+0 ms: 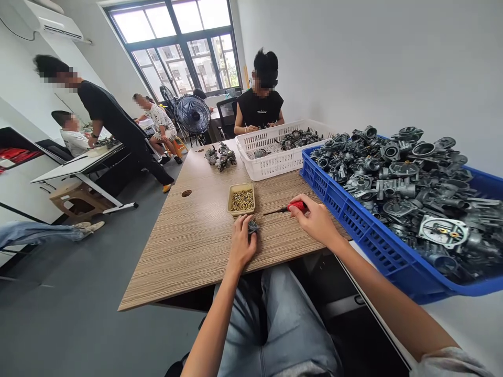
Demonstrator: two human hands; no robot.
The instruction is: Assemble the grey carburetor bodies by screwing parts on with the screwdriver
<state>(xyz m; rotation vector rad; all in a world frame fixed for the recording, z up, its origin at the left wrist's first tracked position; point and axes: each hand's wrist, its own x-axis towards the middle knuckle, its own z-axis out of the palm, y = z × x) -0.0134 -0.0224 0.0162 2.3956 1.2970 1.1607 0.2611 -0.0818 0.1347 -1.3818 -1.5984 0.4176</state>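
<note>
My left hand (242, 242) rests at the table's near side, its fingers closed round a small grey metal part, which looks like a carburetor body (252, 226). Most of that part is hidden by the fingers. In my right hand (314, 222) is a screwdriver (297, 206) with a red and black handle. Its dark shaft points left, toward the part, with the tip a little apart from it. Just beyond my left hand stands a small beige tray (241, 210) filled with many small brass-coloured pieces.
To the right, a blue crate (365, 246) is heaped with carburetors (396, 178). A white basket (267, 166) with more parts stands behind, before a seated person (259, 107). Several carburetors (220, 157) lie at the wooden table's (188, 235) far end. Left, a person (113, 118) leans over another table.
</note>
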